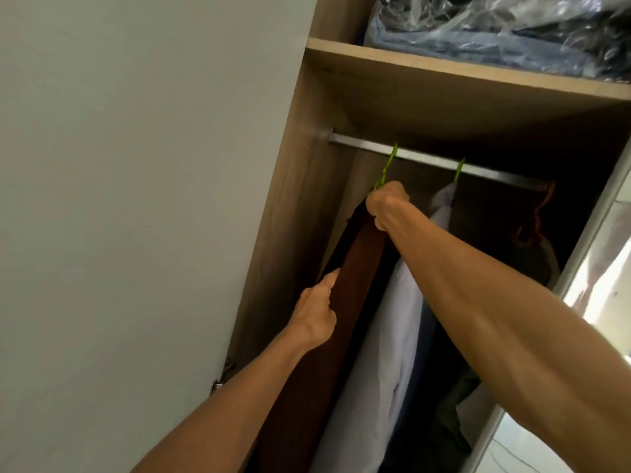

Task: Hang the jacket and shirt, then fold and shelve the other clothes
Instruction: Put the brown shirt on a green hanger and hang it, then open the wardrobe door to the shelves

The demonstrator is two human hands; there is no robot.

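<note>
A dark brown jacket [351, 302] hangs on a green hanger [389, 165] hooked over the metal rail [430, 160] inside the wardrobe. My right hand [386, 206] grips the jacket's top just below the hanger hook. My left hand [316, 310] holds the jacket's left edge lower down, thumb on the cloth. To the right, a white shirt [386, 339] hangs on a second green hanger [459, 170]. The hanger shoulders are hidden under the cloth.
The wardrobe's wooden side panel [293, 233] stands close on the left, with an open white door [136, 199] beyond it. A shelf [461, 73] above the rail carries clothes in clear plastic bags [512, 32]. An orange hanger [539, 213] with dark clothes hangs further right.
</note>
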